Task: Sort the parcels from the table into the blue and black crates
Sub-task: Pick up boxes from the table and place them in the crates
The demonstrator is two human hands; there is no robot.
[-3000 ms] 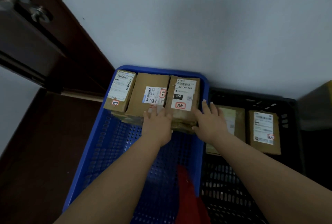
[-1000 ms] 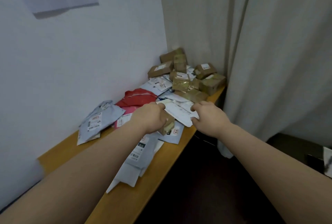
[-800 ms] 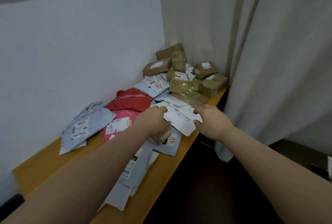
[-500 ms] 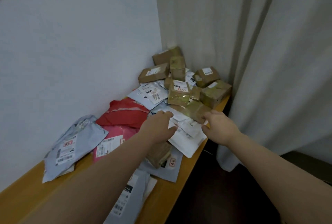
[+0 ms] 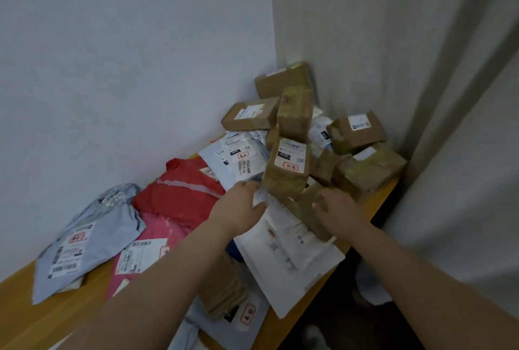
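Left hand [image 5: 241, 210] loose-fingered over the white mailer [image 5: 289, 251]; right hand [image 5: 341, 213] released, against taped boxes [image 5: 289, 170] piled beyond; red bag [image 5: 182, 192] left.

Bench [image 5: 283, 330] runs along the wall [image 5: 126, 54] on the left, ending at the far corner where the curtain [image 5: 421, 68] hangs on the right.

Far corner: heap of boxes [image 5: 292, 113], stacked and tilted, some leaning on each other. Labelled box [image 5: 288, 170] at the heap's near edge. Two more boxes [image 5: 362, 153] on the right, by the curtain.

Left of the heap: flat mailers [image 5: 238, 156] overlapping. Nearer along the wall: a soft bag [image 5: 179, 195], then another [image 5: 146, 251] partly under it, then a mailer bag [image 5: 81, 243] furthest left.

Near the bench's open edge: large flat envelope [image 5: 289, 257], corner overhanging. Small box [image 5: 224, 288] left of it, under the left forearm.

Left hand [image 5: 241, 209] and right hand [image 5: 339, 212] lie over the envelope's far end, just before the heap.
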